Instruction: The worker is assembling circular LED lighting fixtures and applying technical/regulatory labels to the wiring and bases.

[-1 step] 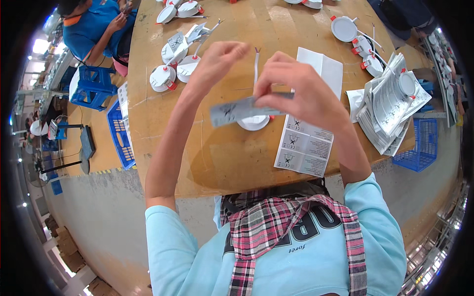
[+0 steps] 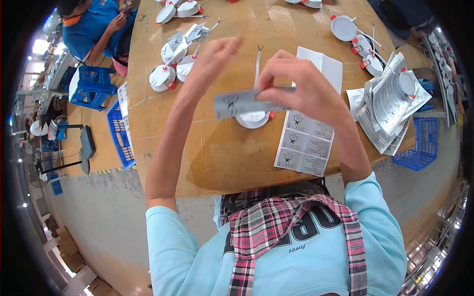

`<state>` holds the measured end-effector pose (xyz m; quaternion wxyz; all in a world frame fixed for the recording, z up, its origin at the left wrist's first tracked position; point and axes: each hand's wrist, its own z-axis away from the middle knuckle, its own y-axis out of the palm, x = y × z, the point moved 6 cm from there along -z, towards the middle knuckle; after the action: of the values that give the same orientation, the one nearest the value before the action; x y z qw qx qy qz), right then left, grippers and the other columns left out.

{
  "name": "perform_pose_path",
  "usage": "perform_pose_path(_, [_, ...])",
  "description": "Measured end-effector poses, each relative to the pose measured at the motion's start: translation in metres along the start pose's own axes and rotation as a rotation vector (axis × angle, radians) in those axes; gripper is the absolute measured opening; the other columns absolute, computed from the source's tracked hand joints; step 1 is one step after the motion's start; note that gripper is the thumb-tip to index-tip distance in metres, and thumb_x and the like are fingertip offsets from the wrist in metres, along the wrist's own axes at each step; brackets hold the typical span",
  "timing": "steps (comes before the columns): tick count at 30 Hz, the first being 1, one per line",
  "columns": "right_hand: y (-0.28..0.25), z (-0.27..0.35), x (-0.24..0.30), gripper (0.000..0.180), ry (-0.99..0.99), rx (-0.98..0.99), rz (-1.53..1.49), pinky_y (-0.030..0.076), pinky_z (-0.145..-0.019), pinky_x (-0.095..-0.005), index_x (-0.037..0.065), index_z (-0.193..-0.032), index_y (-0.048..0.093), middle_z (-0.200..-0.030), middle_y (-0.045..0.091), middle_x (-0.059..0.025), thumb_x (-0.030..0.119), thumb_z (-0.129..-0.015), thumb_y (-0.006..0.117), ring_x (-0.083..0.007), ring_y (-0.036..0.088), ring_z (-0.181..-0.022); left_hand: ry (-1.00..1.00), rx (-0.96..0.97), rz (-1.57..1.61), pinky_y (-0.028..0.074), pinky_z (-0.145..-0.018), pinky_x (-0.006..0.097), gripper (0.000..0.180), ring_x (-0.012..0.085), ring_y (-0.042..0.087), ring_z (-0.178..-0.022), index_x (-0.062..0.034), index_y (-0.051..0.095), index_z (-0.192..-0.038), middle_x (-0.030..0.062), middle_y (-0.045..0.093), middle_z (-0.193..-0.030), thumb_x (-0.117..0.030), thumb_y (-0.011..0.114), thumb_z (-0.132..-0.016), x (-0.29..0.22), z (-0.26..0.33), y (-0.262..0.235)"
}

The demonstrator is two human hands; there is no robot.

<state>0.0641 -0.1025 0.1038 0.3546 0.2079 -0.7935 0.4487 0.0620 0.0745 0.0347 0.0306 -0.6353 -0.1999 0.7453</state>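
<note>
My right hand [image 2: 296,81] pinches a silver printed label strip [image 2: 234,104], which juts out to the left above the table. Under it sits a round white downlight [image 2: 253,120] with red clips, partly covered by the strip. A white cable [image 2: 257,66] with bare wire ends runs away from that lamp. My left hand [image 2: 215,56] is raised to the left of the cable with its fingers closed; whatever they hold, if anything, is hidden. Beneath my right wrist lies a sheet of printed labels [image 2: 306,143].
More downlights [image 2: 163,78] stand at the left, others [image 2: 344,28] at the far right. A thick stack of label sheets [image 2: 382,111] with a lamp on top lies at the right edge. Blue crates [image 2: 116,128] flank the table. A person in blue [image 2: 96,27] sits at the far left.
My left hand has moved slightly left and away from me. The strip in my right hand has risen a little and swung closer to level.
</note>
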Motion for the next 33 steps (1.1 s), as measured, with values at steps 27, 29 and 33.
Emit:
perform_pose_path(27, [0.002,0.024,-0.072,0.027,0.650,-0.038,-0.378,0.047,-0.070,-0.0242,-0.001,-0.097,0.065,-0.081,0.065,-0.0052,0.021,-0.081,0.070,-0.0104,0.060,-0.078,-0.077,0.152,0.366,0.040,-0.076,0.022,0.021,0.0059,0.056,-0.075,-0.0053,0.064,-0.083,0.0008,0.064,-0.076,-0.025,0.071,-0.082,0.009,0.057,0.020])
perform_pose_path(29, [0.004,0.026,-0.080,0.022,0.641,-0.112,-0.373,0.047,-0.067,-0.0217,-0.001,-0.090,0.067,-0.078,0.065,-0.0052,0.019,-0.081,0.069,-0.0089,0.059,-0.073,-0.089,0.115,0.310,0.040,-0.078,0.022,0.023,0.0066,0.056,-0.076,-0.0042,0.066,-0.086,0.0021,0.065,-0.077,-0.027,0.071,-0.082,0.019,0.048,0.021])
perform_pose_path(33, [0.007,0.025,-0.091,0.021,0.627,-0.164,-0.374,0.047,-0.067,-0.0223,-0.001,-0.092,0.066,-0.079,0.065,-0.0051,0.018,-0.082,0.067,-0.0093,0.060,-0.074,-0.104,0.098,0.279,0.040,-0.080,0.024,0.025,0.0070,0.057,-0.076,-0.0035,0.067,-0.087,0.0027,0.066,-0.078,-0.027,0.071,-0.081,0.024,0.036,0.023])
